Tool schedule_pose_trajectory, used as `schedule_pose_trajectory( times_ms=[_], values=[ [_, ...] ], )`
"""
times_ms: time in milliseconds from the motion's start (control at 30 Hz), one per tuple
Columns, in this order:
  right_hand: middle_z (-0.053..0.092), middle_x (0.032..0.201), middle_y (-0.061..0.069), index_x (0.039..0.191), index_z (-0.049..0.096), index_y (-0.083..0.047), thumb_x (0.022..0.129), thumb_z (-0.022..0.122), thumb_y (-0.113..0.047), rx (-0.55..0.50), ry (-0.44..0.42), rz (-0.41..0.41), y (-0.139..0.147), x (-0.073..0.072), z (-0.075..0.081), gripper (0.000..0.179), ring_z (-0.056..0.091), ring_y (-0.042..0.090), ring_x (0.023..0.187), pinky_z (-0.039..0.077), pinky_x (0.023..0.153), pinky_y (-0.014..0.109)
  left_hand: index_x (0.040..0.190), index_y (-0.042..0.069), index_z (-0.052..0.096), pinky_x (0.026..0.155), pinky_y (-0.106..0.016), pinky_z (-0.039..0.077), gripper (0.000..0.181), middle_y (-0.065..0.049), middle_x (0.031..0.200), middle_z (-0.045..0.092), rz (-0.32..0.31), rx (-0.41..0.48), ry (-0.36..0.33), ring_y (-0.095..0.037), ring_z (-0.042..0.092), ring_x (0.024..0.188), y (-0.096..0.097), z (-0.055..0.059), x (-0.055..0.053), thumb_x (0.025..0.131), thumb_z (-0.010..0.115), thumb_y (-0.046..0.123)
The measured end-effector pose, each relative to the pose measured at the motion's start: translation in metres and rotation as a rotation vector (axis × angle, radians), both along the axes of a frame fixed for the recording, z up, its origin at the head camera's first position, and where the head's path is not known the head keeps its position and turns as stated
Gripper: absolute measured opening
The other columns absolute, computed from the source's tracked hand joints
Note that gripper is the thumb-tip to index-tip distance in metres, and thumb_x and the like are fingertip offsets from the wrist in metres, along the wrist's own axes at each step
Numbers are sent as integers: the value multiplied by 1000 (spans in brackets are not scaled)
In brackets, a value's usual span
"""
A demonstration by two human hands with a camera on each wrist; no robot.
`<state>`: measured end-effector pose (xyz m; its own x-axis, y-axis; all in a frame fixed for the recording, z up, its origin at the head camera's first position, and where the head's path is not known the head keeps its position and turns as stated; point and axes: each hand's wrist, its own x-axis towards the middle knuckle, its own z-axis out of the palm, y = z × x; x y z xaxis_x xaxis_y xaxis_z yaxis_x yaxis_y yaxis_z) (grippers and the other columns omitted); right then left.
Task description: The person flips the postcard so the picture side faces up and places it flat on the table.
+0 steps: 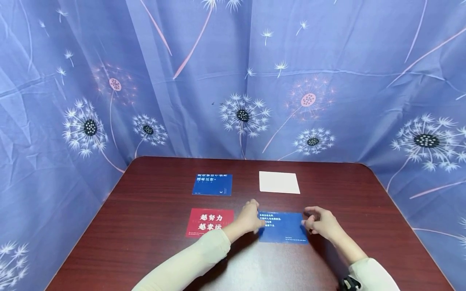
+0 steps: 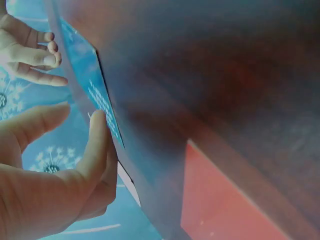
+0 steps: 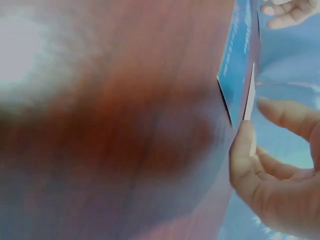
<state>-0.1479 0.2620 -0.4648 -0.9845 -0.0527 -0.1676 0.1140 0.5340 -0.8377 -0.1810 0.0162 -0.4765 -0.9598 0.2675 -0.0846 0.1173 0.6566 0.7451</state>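
Observation:
A blue card (image 1: 282,234) with white writing lies flat on the table between both hands. At its left side is my left hand (image 1: 248,218), thumb tip overlapping the card's edge in the head view. My right hand (image 1: 322,223) is at the opposite short edge, its fingertips right by the border. Both wrist views show thumb and fingers parted, with nothing pinched: the left hand (image 2: 65,175) beside the blue card (image 2: 85,65), the right hand (image 3: 280,180) near the card's corner. A red card (image 1: 209,218) with white characters lies left of the left hand, partly covered by that forearm.
Farther back lie another blue card (image 1: 211,188) and a blank white card (image 1: 279,182). The dark red wooden table (image 1: 145,202) ends at a blue dandelion-print curtain (image 1: 196,121) behind and along the sides. Light glares off the table near the front.

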Motion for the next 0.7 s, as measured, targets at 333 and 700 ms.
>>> schedule_pose_trajectory(
  times_ms=[333,700],
  values=[
    [67,103,22,125,52,15,91,63,-6,-110,74,-60,4,-38,5,41,66,13,84,57,74,32,116,-2,56,80,-33,51,47,-13,101,60,175,239,-72,-24,57,91,4,7,-25,74,78,1],
    [59,121,30,127,53,11,92,62,-8,34,179,-106,5,-75,-4,41,64,29,102,52,75,24,131,-7,48,98,-39,46,56,-20,128,55,249,449,-115,-34,51,122,11,-1,-65,81,72,1]
  ],
)
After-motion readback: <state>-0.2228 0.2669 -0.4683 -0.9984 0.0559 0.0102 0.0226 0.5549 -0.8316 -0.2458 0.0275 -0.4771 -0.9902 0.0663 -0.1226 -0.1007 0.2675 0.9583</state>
